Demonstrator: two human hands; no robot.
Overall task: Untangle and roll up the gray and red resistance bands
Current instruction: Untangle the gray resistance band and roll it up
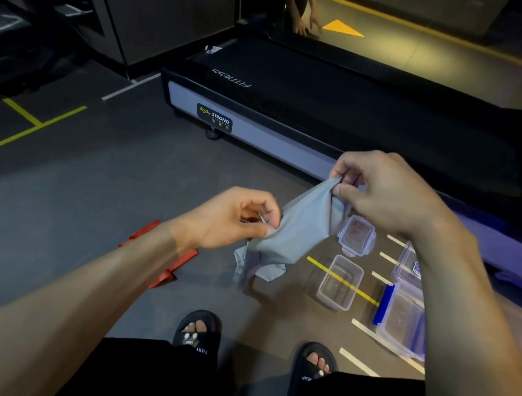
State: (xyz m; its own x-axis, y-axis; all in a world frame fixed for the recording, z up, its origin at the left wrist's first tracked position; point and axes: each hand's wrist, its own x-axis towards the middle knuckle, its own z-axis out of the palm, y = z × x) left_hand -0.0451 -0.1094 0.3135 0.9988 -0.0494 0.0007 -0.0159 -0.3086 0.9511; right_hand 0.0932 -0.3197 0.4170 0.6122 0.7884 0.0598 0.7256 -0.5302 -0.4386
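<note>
Fingers of left hand and right hand pinch the crumpled gray band — red band flat on floor — treadmill reads "BODY STRONG".

A black treadmill stands on the dark floor; clear plastic containers sit near black sandals

Head-worn view, downward, close over hands

Gray band hangs rumpled in air; red band lies seemingly twisted on floor.
</note>
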